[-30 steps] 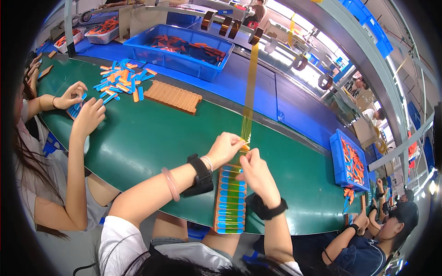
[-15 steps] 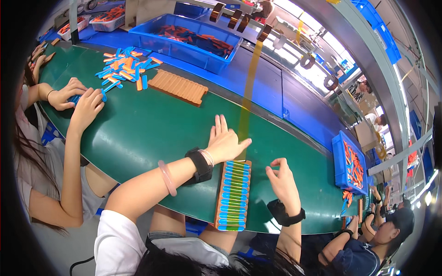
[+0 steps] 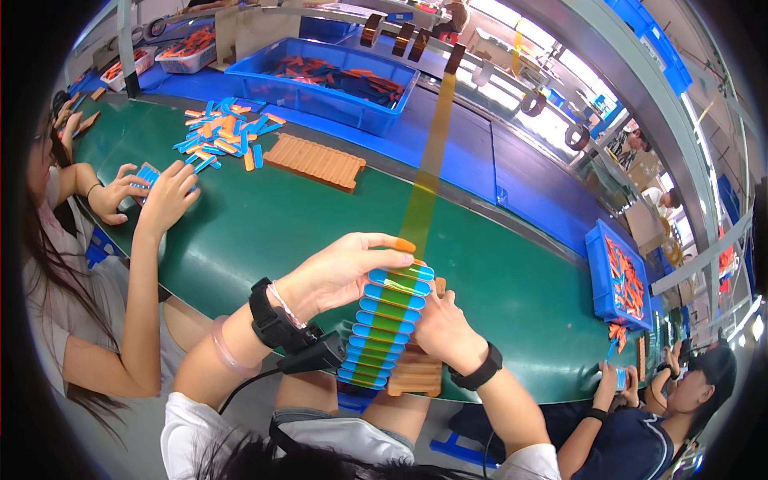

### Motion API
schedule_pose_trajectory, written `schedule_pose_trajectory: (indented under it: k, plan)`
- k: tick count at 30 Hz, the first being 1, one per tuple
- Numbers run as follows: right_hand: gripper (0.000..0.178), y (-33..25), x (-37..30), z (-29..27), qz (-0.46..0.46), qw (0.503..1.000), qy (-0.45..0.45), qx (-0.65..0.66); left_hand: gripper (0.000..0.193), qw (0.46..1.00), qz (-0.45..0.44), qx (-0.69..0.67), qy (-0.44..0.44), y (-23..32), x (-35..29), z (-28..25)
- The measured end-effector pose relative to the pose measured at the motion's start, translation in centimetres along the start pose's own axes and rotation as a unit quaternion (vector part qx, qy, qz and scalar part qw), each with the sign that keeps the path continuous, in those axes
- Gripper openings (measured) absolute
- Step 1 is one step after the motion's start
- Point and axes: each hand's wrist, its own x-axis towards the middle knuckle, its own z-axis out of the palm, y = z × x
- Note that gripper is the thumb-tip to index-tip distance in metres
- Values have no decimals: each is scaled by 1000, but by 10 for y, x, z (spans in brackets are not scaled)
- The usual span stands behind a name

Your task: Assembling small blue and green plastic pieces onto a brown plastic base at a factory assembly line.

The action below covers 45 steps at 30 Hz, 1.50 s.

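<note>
A row of blue flat round-ended strips point(image 3: 406, 300), joined by yellow see-through tape point(image 3: 424, 188), is lifted and tilted off a brown ridged tray point(image 3: 416, 373). At the row's upper end, my left hand point(image 3: 340, 272) is closed, with thumb and forefinger gripping the tape and top strip. My right hand point(image 3: 448, 326) is closed at the row's right edge, its fingertips partly hidden behind the strips. From the row, the tape runs up to a brown tape roll point(image 3: 455, 59) on a rail.
Another brown ridged tray point(image 3: 314, 162) lies beyond my hands on the green table point(image 3: 520, 320). Orange and blue strips point(image 3: 224, 132) are heaped at the left. Blue bins point(image 3: 320, 104) hold more. Co-workers sit on both sides. A black cable connector point(image 3: 316, 354) hangs by my left wrist.
The row of strips has come up off its tray and tilted. My left hand has moved back from the tape to grip the row's upper end; my right hand has closed on its edge.
</note>
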Motion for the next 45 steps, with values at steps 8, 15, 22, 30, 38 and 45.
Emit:
schedule_pose_trajectory:
  k: [8,15,22,30,38,45]
  plan:
    - [52,67,-23,-15,33,990,136,17,29,1000,-9,23,18,-17,5,-14]
    - [61,179,-54,-6,93,970,220,35,15,999,-42,23,22,-29,9,-15]
    - [42,219,-63,5,238,949,176,-110,18,998,-27,59,27,-35,8,1]
    - [29,16,-14,-47,50,766,47,639,13,996,-3,67,56,-38,3,8]
    - [17,-7,-19,-76,2,682,176,710,10,945,232,221,69,-26,-3,45]
    - [15,-19,-37,-83,-26,609,237,756,11,960,213,176,49,-19,-18,68]
